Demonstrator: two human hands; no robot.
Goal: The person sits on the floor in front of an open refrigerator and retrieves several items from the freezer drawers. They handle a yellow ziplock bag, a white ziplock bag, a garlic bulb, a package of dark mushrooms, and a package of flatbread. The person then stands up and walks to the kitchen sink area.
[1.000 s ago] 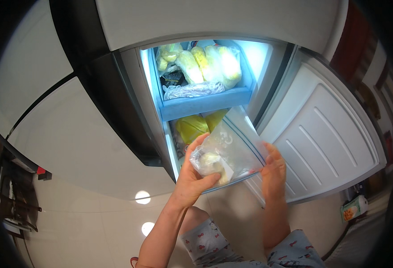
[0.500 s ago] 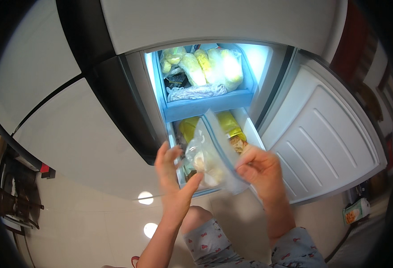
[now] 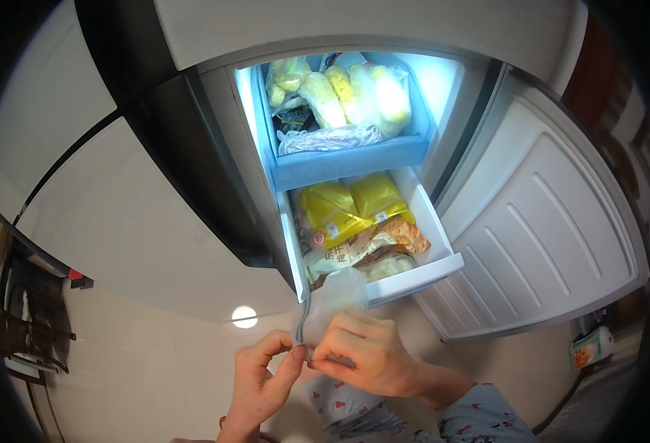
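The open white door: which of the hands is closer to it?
The right hand. It is to the left of the open white door and lower in the view; the left hand is farther left.

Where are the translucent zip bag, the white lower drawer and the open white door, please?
Translucent zip bag (image 3: pixel 333 299): head view, on its body, beyond the hands.
White lower drawer (image 3: pixel 421 276): head view, on its front rim.
Open white door (image 3: pixel 543 229): head view, on its ribbed inner side.

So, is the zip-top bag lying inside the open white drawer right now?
No, the left hand and right hand are pinching the zip-top bag by its edge, in front of the white drawer.
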